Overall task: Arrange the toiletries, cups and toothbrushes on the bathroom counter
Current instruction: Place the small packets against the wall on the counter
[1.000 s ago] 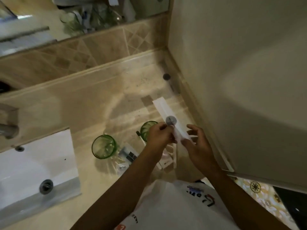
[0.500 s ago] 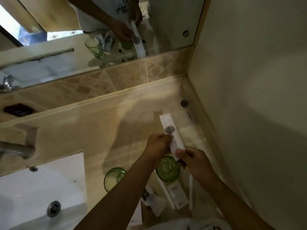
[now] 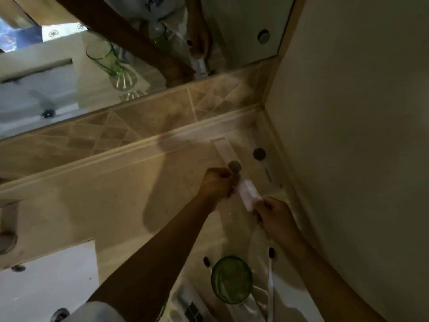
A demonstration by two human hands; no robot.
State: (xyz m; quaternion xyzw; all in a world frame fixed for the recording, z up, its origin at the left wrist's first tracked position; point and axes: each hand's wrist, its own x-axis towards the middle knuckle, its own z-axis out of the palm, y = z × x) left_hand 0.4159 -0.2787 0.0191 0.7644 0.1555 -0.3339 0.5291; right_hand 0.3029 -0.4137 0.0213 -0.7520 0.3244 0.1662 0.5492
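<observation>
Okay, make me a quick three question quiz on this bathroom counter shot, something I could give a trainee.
1. True or false: both hands hold the long white packet.
2. Where is the green cup relative to the right hand? A) nearer the camera, B) against the backsplash, C) in the sink.
3. Fill in: the white toothbrush with dark bristles lies to the ___ of the green cup.

Key:
1. True; the left hand grips it near the middle, and the right hand's fingers pinch the near end.
2. A
3. right
</observation>
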